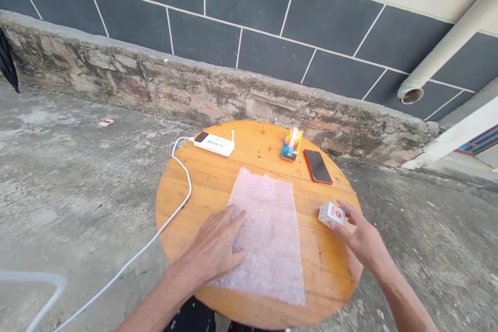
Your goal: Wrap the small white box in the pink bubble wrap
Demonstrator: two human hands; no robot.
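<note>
A pinkish, see-through sheet of bubble wrap [272, 238] lies flat on the round wooden table [182, 207]. My left hand [220, 241] rests on the sheet's left edge, fingers stretched out and thumb apart, holding nothing. Over at the table's right side, my right hand [361, 233] grips a small white box [332, 213] with a red print on its top, thumb in front and fingers behind. The box is at the tabletop; whether it touches the wood I cannot tell.
Along the table's far side are a white power bank [216, 144] with a white cable [189, 187], a tape dispenser [291, 144] and a red-edged phone [318, 167]. A stone ledge and dark tiled wall [194, 31] stand behind. A white pipe [447, 41] slopes down at right.
</note>
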